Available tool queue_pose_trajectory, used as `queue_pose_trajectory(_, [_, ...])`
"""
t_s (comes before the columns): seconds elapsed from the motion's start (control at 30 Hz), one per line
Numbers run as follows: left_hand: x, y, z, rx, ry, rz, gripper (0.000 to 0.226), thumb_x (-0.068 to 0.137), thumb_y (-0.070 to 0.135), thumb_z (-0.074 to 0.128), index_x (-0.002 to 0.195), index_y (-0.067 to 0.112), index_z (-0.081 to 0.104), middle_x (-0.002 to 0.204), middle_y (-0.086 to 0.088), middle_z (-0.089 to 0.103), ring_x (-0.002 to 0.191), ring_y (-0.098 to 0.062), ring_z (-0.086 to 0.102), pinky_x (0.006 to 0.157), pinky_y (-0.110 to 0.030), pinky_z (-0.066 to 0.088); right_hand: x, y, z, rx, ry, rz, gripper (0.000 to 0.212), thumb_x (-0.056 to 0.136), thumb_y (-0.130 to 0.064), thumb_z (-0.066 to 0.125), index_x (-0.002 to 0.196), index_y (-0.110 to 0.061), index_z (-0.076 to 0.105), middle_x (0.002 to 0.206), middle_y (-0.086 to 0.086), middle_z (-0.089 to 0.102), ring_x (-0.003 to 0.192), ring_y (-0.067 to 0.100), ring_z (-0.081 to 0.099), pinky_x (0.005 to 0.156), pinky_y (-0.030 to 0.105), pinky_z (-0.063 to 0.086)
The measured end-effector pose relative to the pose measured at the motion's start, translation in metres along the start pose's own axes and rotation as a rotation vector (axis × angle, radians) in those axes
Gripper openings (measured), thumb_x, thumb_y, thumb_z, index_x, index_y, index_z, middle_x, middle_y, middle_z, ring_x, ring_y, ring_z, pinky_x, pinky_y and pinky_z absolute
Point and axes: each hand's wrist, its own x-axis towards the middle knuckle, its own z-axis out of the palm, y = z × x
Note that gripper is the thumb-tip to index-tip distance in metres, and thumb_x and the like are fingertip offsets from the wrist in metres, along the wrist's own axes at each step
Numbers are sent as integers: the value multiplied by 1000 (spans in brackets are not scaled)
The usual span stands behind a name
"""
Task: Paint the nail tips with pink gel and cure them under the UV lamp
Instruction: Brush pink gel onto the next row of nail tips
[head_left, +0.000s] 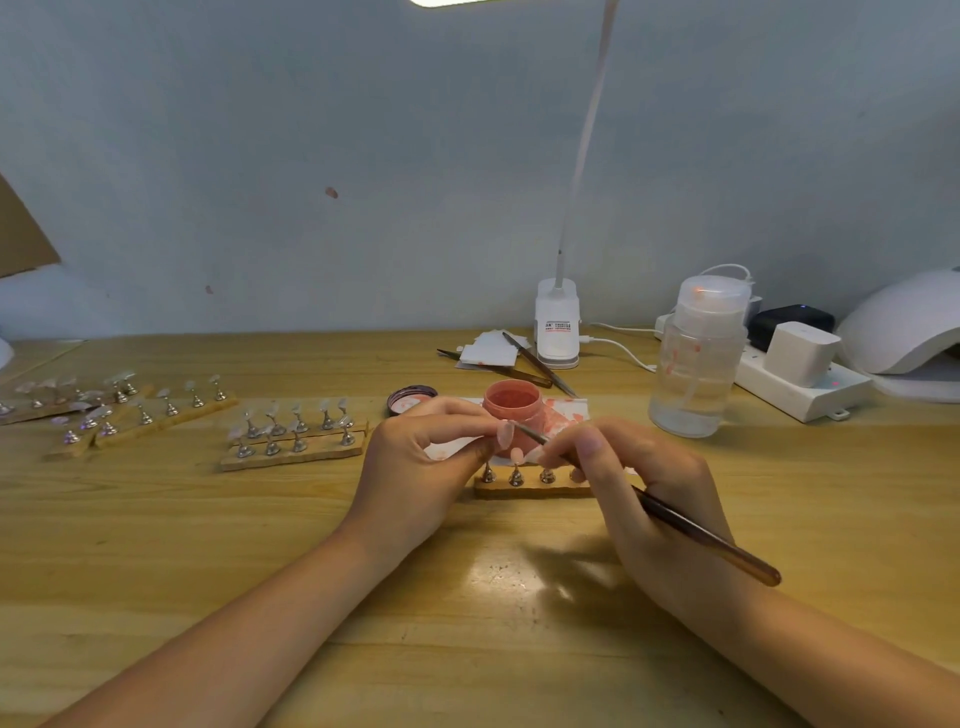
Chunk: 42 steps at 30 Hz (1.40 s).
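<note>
nail tip (504, 434) perhaps against brush (675, 521)

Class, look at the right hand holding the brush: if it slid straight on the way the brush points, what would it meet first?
The right hand aims its brush up-left, so the bristles would first meet the nail tip pinched by the left hand. They look nearly touching already, though depth is unclear.

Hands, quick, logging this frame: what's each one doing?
Left hand: pinches a nail tip.
Right hand: grips the brush.
</note>
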Motion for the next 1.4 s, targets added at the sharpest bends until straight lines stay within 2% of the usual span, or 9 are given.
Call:
queue_pose_trajectory(0.2, [0,1,1,-4,-10,16,21,71,21,64,91,19,70,86,6,67,87,-2,60,76,-11,46,0,-2,-1,9,28,-6,36,92,-34,35,77,-22,66,74,-15,64,73,1,61,60,16,48])
queue_pose_trajectory(0.4, [0,-1,1,0,5,22,17,73,11,68,87,19,71,85,6,67,85,-1,60,75,-11,45,-1,0,-1,65,13,5,40,91,-33,36,73,-16,68,70,-8,66,68,2,62,59,18,49])
queue_pose_trajectory(0.57, [-1,-3,1,34,-5,23,25,74,2,69,90,21,69,86,6,66,87,-3,59,76,-13,47,1,0,-1,-12,12,-16,35,91,-35,36,81,-21,67,77,-14,65,73,1,60,62,16,47])
queue_pose_trajectory(0.7, [-1,-1,1,24,-1,31,17,74,13,68,88,22,70,86,7,67,87,-3,59,77,-14,47,-2,2,-3,72,14,-23,39,92,-34,37,73,-17,67,69,-7,66,66,2,62,58,19,49])
queue_pose_trajectory(0.83, [-1,-1,0,55,-13,28,27,74,6,69,92,26,68,86,11,65,87,-4,58,76,-14,47,0,1,-1,-44,17,-63,33,91,-32,38,82,-20,67,77,-8,67,73,3,61,61,21,49])
queue_pose_trajectory(0.93, [-1,0,1,73,-8,35,27,74,3,70,90,24,69,84,13,64,86,-4,57,75,-12,45,-1,2,-2,21,10,-40,39,92,-34,39,74,-17,68,69,-6,67,66,2,61,58,20,49])
queue_pose_trajectory(1.13, [-1,1,1,101,-7,21,28,74,3,71,94,22,68,83,13,62,85,-8,57,73,-14,45,1,3,-1,-63,22,-60,29,92,-31,39,84,-27,66,79,-10,66,76,10,62,62,38,51])
queue_pose_trajectory(1.3, [-1,3,1,102,1,29,28,72,1,72,90,22,69,79,13,61,83,-5,54,70,-9,40,-1,6,-4,15,42,-75,51,96,-42,33,72,-15,68,68,-5,66,68,6,61,60,30,49])
queue_pose_trajectory(1.4, [-1,4,1,111,0,35,29,72,2,73,94,21,68,79,12,61,81,-7,54,70,-12,42,1,5,-3,-83,37,-117,32,93,-35,39,87,-23,68,75,-6,67,71,10,62,59,35,50])
